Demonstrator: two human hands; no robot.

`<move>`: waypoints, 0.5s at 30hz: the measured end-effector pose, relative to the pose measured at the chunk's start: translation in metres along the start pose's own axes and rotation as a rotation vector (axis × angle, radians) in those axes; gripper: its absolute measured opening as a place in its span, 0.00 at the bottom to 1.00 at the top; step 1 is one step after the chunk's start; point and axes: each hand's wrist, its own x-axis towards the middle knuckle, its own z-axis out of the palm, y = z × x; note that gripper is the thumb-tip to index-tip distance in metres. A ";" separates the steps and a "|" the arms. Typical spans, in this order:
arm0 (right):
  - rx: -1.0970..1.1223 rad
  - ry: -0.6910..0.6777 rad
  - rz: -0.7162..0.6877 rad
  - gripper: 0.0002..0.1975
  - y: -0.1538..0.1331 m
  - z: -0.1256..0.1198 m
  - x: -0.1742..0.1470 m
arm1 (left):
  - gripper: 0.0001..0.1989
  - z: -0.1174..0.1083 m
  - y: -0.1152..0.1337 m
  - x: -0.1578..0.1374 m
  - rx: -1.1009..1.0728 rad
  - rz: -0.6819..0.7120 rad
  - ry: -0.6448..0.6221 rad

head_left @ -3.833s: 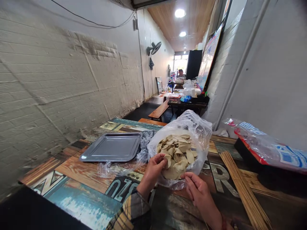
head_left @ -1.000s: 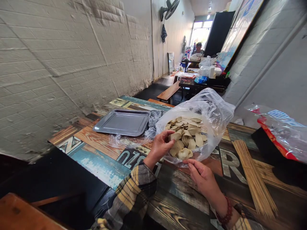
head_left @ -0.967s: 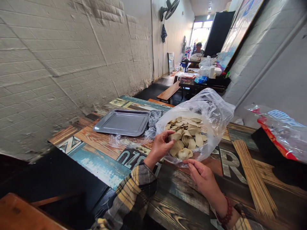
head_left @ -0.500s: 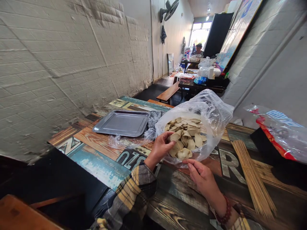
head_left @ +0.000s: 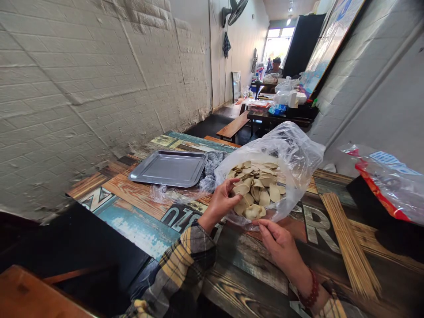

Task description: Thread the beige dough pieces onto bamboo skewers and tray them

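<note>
A clear plastic bag (head_left: 300,152) lies open on the table, filled with thin beige slices (head_left: 256,174), rounded and slightly curled. At its near left edge, my left hand (head_left: 221,204) pinches one slice (head_left: 241,189) between thumb and fingers. My right hand (head_left: 281,247) is closed just in front of the bag, below the slices. Its thumb and forefinger hold a thin skewer, mostly hidden by the fingers. To the right lies a bundle of bamboo skewers (head_left: 349,247), apart from both hands.
A grey metal tray (head_left: 168,168) lies at the far left of the patterned table (head_left: 135,225), beside a dark speckled cloth (head_left: 214,161) and crumpled plastic. At the right stands a dark box with red-edged plastic packaging (head_left: 380,190). Farther back are benches, cluttered tables and a seated person.
Both hands keep nearly the same place and grip. The view has shifted very slightly; nothing has been let go.
</note>
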 end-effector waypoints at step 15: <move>-0.010 0.015 -0.035 0.18 0.002 -0.002 0.001 | 0.25 0.006 0.019 -0.009 -0.233 -0.151 -0.102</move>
